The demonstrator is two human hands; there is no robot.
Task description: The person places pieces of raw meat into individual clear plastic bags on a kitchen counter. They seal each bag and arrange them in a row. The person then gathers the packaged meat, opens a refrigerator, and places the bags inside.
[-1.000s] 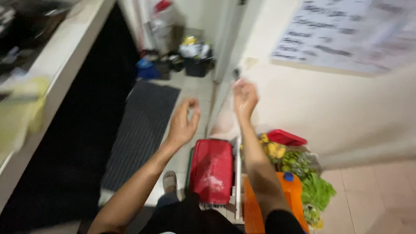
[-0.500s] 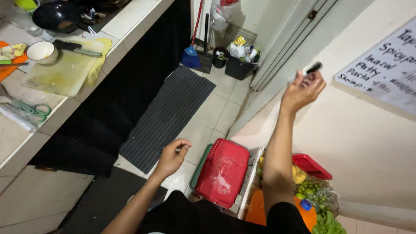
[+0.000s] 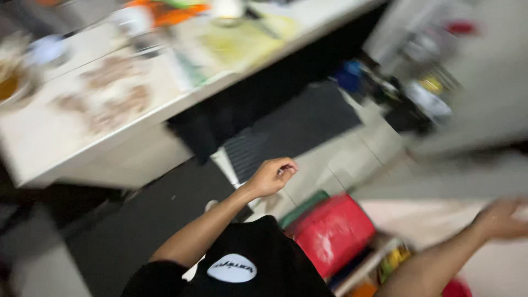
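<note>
Since half a second ago my view has swung toward the desk [image 3: 82, 159]. Left hand [image 3: 272, 176] hangs curled, grip loosely closed, holding nothing I can make out, above the dark floor mat [image 3: 297, 118]. Right hand [image 3: 500, 219] is blurred; cannot tell its grip. Red box [image 3: 330, 234] sits between my arms. I seem mid-turn; next calls for steadying

right hand [image 3: 503, 219] lowered from wall, left hand [image 3: 272, 176] now curled
</note>
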